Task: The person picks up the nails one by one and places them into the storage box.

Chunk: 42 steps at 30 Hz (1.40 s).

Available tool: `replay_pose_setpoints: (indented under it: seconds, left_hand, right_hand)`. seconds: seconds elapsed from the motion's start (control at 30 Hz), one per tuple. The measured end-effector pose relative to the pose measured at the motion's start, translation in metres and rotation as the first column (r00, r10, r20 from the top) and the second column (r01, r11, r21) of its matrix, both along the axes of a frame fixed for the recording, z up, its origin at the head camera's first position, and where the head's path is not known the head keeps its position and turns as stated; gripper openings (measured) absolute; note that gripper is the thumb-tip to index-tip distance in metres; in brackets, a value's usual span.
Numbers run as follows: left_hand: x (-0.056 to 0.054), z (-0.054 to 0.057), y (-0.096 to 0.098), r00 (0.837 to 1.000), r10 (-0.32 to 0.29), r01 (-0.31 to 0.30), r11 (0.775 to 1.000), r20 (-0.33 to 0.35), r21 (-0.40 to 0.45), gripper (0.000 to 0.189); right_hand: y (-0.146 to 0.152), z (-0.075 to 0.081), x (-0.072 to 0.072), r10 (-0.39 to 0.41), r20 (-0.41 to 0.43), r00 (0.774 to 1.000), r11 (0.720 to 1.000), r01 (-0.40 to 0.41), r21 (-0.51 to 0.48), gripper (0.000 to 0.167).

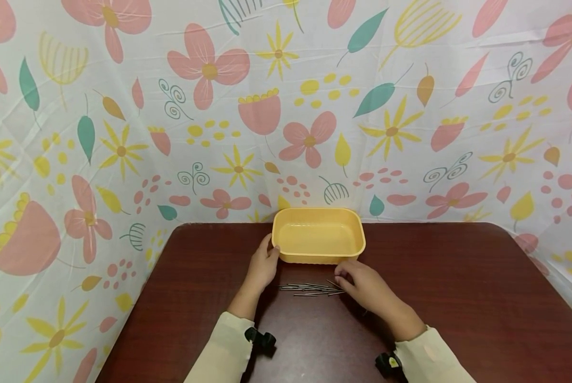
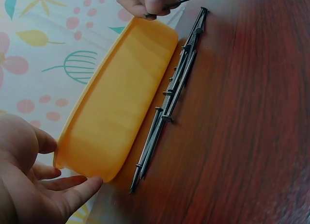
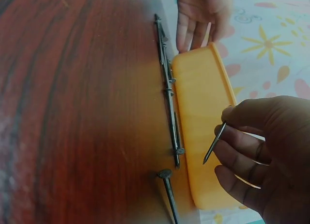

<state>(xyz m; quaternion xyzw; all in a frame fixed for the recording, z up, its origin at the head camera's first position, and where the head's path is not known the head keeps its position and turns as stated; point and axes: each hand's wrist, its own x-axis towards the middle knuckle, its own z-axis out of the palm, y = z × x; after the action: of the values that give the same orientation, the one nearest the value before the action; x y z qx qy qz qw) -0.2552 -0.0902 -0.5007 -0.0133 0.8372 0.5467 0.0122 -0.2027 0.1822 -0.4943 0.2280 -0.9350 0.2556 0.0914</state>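
A yellow plastic tub (image 1: 317,258) stands at the back of the table. At its left end my left hand (image 1: 262,268) touches it with outstretched fingers, one digit by the rim and others low on the end wall, as the left wrist view shows. My right hand (image 1: 364,284) is near the tub's front right corner, pinching a single nail (image 3: 214,142) between thumb and fingertips, point downward. Several grey metal nails (image 2: 167,100) lie in a loose row on the table along the tub's front wall. One nail (image 3: 169,200) lies closest in the right wrist view.
The dark reddish-brown wooden table (image 1: 458,298) has its far edge against a floral-printed cloth (image 1: 310,106), just behind the tub. Black straps with small devices (image 1: 262,340) are worn on both wrists, over light sleeves (image 1: 224,351).
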Motion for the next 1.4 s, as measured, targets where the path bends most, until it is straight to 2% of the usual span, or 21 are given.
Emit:
replay_pose_setpoints:
  seconds: [0.23, 0.53, 0.73, 1.0, 1.13, 1.23, 1.4]
  left_hand:
    - [0.001, -0.002, -0.002, 1.0, -0.006, 0.006, 1.0, 0.015, 0.017, 0.057]
    - [0.003, 0.002, -0.001, 1.0, -0.004, 0.004, 1.0, 0.004, 0.018, 0.056]
    - [0.003, 0.001, -0.001, 1.0, -0.003, 0.003, 1.0, 0.006, 0.012, 0.057]
    - [0.002, 0.001, 0.0, 1.0, -0.015, 0.016, 0.999, -0.009, 0.04, 0.057]
    - [0.002, 0.001, 0.001, 1.0, -0.016, 0.016, 0.999, -0.008, 0.035, 0.056]
    - [0.001, 0.001, 0.001, 1.0, -0.018, 0.018, 0.999, -0.004, 0.035, 0.056]
    - [0.001, -0.001, 0.0, 1.0, -0.014, 0.014, 0.999, -0.007, 0.041, 0.056]
  right_hand:
    - [0.0, 0.007, 0.0, -0.008, -0.043, 0.999, 0.999, 0.007, -0.032, 0.007]
    - [0.001, 0.02, -0.006, -0.051, -0.118, 0.992, 0.986, 0.031, -0.164, 0.009]
    - [0.001, 0.025, -0.012, -0.076, -0.173, 0.982, 0.972, 0.034, -0.232, 0.01]
    - [0.001, 0.026, -0.023, -0.11, -0.189, 0.976, 0.952, 0.049, -0.303, 0.007]
    - [0.0, 0.026, -0.028, -0.156, -0.215, 0.964, 0.939, 0.077, -0.334, 0.008]
    - [0.0, 0.026, -0.032, -0.187, -0.237, 0.954, 0.936, 0.099, -0.339, 0.009]
    - [-0.001, 0.026, -0.038, -0.198, -0.232, 0.952, 0.936, 0.114, -0.333, 0.01]
